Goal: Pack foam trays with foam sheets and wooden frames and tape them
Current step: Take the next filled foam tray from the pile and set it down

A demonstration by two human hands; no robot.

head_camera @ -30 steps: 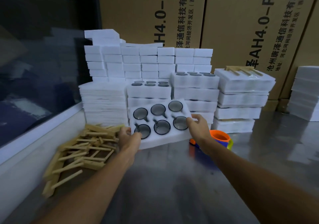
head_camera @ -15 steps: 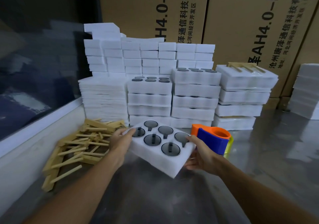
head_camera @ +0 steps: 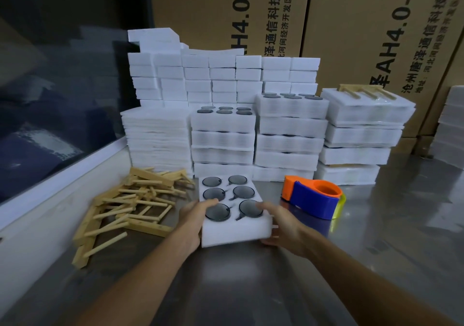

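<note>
While setting down on the desk: wooden frames heaped at far left, foam sheets stacked behind. Left hand curled on the left edge of the foam tray, six dark discs showing, centre, apparently resting on the steel. Right hand gripping its right edge. Tape dispenser just beside, right. Next, probably: release, reach left for a sheet to cover the discs.

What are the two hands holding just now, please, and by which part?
Both hold the foam tray at its near end: left hand on its left edge, right hand on its right edge.
</note>
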